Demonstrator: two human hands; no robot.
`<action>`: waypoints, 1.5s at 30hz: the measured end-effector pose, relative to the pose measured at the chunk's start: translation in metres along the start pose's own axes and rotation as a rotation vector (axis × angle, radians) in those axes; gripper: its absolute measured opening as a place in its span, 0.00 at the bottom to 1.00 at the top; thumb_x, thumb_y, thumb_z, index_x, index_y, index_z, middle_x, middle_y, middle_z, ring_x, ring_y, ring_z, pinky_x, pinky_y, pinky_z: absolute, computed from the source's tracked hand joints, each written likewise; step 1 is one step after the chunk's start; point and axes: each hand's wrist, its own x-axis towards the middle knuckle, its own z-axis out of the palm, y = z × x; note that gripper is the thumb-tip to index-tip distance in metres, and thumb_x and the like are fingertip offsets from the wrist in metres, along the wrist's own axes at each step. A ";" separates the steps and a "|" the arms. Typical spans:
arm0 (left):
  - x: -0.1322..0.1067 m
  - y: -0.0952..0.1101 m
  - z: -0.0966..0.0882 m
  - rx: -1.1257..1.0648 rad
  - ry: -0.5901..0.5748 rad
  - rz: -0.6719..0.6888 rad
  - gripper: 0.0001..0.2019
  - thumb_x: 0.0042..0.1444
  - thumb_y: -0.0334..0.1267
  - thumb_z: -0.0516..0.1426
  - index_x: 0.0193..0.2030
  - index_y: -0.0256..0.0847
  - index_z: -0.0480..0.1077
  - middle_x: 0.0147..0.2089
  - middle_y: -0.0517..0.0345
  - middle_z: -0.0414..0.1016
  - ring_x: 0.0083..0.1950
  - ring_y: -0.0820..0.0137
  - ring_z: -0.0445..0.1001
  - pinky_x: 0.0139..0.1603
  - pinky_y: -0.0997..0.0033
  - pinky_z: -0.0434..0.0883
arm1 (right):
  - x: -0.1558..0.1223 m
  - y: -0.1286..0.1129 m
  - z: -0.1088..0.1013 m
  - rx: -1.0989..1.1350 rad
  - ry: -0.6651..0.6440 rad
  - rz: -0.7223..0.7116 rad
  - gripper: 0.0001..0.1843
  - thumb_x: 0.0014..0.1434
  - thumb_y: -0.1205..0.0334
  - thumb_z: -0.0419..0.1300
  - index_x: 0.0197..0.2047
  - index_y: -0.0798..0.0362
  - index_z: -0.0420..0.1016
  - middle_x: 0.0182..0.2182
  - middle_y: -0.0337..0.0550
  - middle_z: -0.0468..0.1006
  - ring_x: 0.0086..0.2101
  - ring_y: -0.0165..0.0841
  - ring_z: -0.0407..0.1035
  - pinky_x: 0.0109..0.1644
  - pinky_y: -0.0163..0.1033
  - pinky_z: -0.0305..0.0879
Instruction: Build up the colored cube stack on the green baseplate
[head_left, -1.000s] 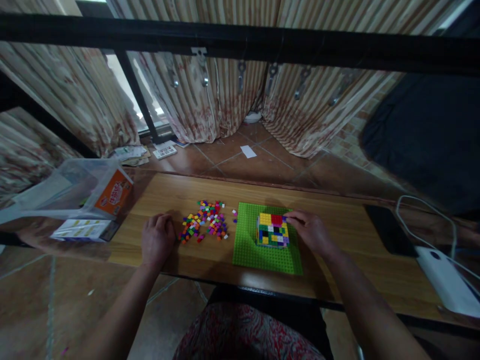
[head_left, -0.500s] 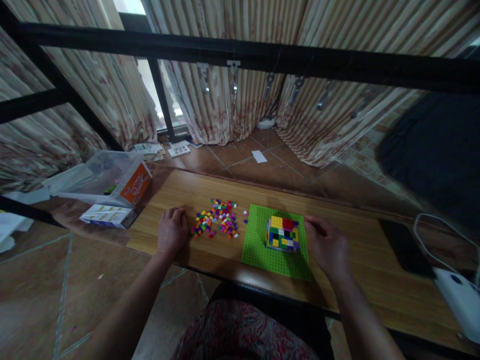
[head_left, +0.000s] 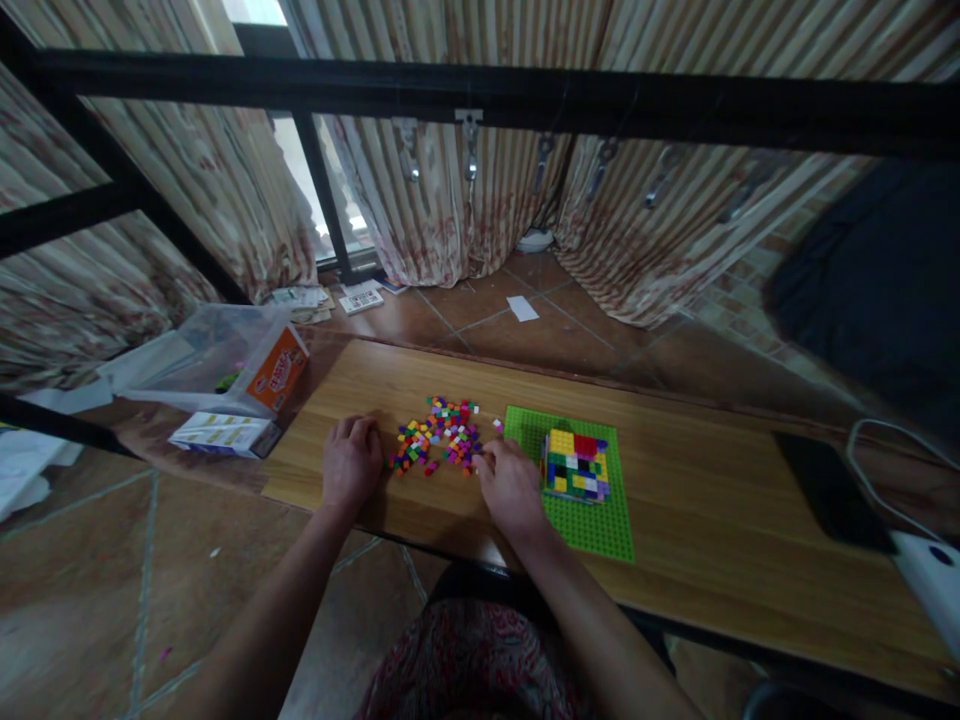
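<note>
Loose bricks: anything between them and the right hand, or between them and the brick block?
Nothing visible separates the right hand from the loose bricks. Between them and the brick block is that hand itself, with a stray brick just beyond it.

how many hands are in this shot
2. The left hand rests on the wooden tabletop, left of the loose toy bricks; the right hand is at their near right edge, left of the brick-built block. No other hand shows.
</note>
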 end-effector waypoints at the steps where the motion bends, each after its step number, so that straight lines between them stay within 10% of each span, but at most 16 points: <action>1: 0.000 0.000 0.000 -0.001 -0.001 -0.001 0.14 0.61 0.38 0.48 0.44 0.38 0.73 0.46 0.46 0.74 0.49 0.57 0.70 0.53 0.58 0.68 | 0.002 0.000 0.001 -0.022 -0.010 0.017 0.08 0.62 0.63 0.57 0.38 0.55 0.77 0.38 0.50 0.78 0.39 0.38 0.73 0.44 0.40 0.64; 11: 0.001 0.000 -0.002 -0.026 -0.015 -0.008 0.14 0.61 0.38 0.48 0.44 0.38 0.73 0.46 0.45 0.74 0.49 0.58 0.70 0.52 0.57 0.68 | 0.008 0.002 0.014 -0.037 0.025 -0.018 0.09 0.63 0.64 0.56 0.32 0.52 0.76 0.35 0.47 0.78 0.35 0.36 0.72 0.39 0.38 0.63; 17: 0.002 -0.001 -0.002 -0.019 -0.015 0.002 0.14 0.61 0.39 0.48 0.44 0.38 0.72 0.46 0.45 0.74 0.49 0.57 0.71 0.52 0.57 0.68 | -0.020 0.009 -0.012 0.229 0.088 -0.151 0.11 0.65 0.61 0.55 0.33 0.50 0.76 0.32 0.42 0.77 0.36 0.34 0.72 0.42 0.38 0.65; 28: 0.003 -0.002 -0.002 0.010 -0.001 0.027 0.15 0.61 0.40 0.48 0.44 0.38 0.72 0.46 0.45 0.75 0.49 0.56 0.71 0.54 0.55 0.68 | -0.046 0.112 -0.088 0.241 0.417 0.051 0.13 0.61 0.52 0.57 0.36 0.51 0.78 0.33 0.45 0.78 0.34 0.37 0.73 0.38 0.40 0.66; 45: 0.004 -0.004 0.000 0.012 -0.003 0.043 0.15 0.60 0.40 0.47 0.44 0.38 0.72 0.47 0.43 0.75 0.50 0.54 0.71 0.53 0.53 0.68 | -0.003 0.139 -0.066 0.574 0.465 0.216 0.14 0.49 0.49 0.65 0.29 0.52 0.79 0.29 0.42 0.79 0.30 0.34 0.71 0.35 0.39 0.67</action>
